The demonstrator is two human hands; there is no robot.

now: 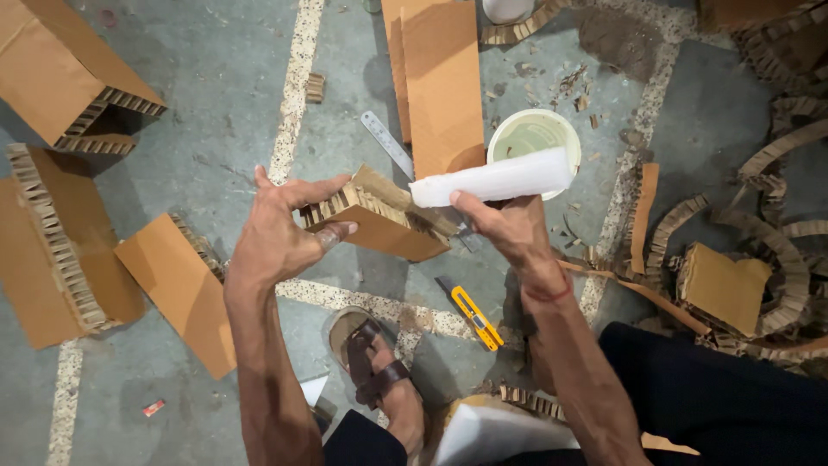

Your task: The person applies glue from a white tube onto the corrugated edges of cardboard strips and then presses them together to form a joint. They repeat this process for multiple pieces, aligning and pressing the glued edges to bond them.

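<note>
**Block and foam held over floor**

Left hand (280, 233) grips a honeycomb cardboard block (384, 216) w/ thumb on top, fingers partly hidden behind it. Right hand (509, 226) clasps a white foam strip (496, 179), its end touching the block's top edge. Strip covers part of the tub (535, 134). Ruler (385, 143) and yellow knife (476, 318) lie on floor (216, 78), ruler's lower end hidden behind block.

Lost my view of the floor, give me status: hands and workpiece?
Left hand grips honeycomb cardboard block. Right hand holds white foam strip against it. Metal ruler, yellow utility knife lie on floor below.
</note>
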